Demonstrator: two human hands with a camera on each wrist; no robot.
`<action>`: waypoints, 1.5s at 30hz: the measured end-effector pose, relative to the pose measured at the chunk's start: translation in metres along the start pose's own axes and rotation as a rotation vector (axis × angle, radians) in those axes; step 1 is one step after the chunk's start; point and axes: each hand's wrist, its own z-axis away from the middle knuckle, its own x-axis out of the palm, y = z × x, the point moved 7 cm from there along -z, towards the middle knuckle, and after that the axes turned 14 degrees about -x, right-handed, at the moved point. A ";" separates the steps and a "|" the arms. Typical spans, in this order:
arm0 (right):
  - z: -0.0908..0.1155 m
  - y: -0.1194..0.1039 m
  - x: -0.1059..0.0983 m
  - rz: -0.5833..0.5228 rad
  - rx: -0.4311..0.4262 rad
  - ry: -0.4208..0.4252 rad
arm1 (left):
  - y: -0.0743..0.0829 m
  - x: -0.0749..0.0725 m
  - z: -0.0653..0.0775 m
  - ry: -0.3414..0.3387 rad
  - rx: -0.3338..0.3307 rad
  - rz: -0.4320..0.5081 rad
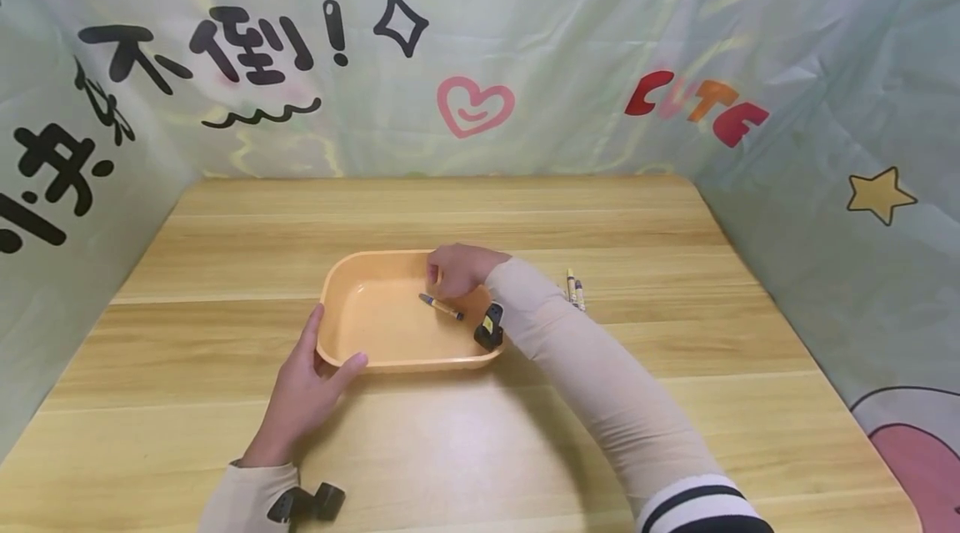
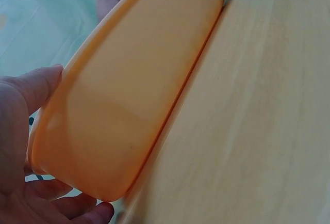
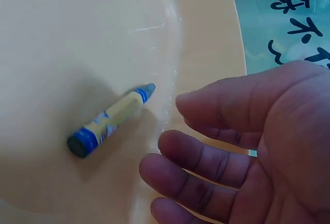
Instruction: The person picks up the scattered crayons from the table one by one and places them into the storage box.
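A shallow orange plastic tray [image 1: 375,349] sits on the wooden table. My left hand [image 1: 303,391] holds its near left corner, thumb along the near rim and fingers around the side; the left wrist view shows this grip against the tray's outer wall [image 2: 118,90]. Over the tray's far right part, my right hand [image 1: 461,268] hovers with loosely bent fingers. One crayon [image 1: 441,306] with a yellow wrapper and blue bands lies on the tray floor. In the right wrist view this crayon [image 3: 111,122] is apart from the fingertips [image 3: 154,170], and nothing is between them.
Crayons [image 1: 575,291] lie on the table to the right of the tray, partly behind the right forearm [image 1: 600,383]. A printed curtain [image 1: 540,32] hangs behind the table [image 1: 247,224] and along both sides. A small black device is strapped to each wrist.
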 end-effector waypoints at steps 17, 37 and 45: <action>0.031 0.011 -0.034 -0.085 -0.035 0.170 | -0.001 0.002 0.001 0.002 0.005 0.008; 0.105 0.086 -0.043 -0.236 0.034 0.470 | 0.002 0.002 0.000 0.027 -0.001 -0.021; 0.124 0.110 -0.032 -0.227 0.101 0.460 | 0.002 0.002 0.000 0.027 0.005 -0.021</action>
